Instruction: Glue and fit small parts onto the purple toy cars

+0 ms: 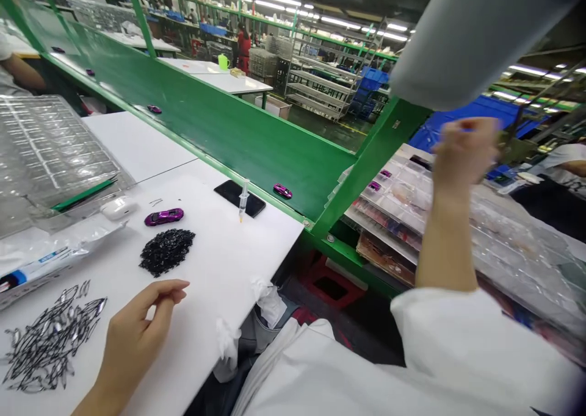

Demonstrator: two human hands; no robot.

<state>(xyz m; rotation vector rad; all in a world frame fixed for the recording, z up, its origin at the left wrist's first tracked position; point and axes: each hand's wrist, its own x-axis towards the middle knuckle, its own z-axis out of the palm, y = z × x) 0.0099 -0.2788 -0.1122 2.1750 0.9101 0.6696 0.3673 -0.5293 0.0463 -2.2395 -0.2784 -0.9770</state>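
Observation:
My left hand (145, 318) rests on the white table, thumb and fingers drawn loosely together with nothing visible between them. Just beyond it is a heap of small black parts (167, 251). A purple toy car (163, 216) stands behind that heap. Left of the hand lies a pile of clear, dark-edged curved pieces (52, 340). My right hand (467, 147), raised at the right above the trays, is blurred and curled like a fist; what it holds, if anything, cannot be made out. A syringe (243, 201) stands tip-down by a black phone (229, 191).
A green conveyor channel (238, 141) carries purple toy cars (282, 190). Clear plastic trays (55, 141) stand at left; more stacked trays (485, 245) are at right. A green post (361, 166) rises between. A grey shape (471, 38) hangs overhead. Another person's arm (22, 71) shows far left.

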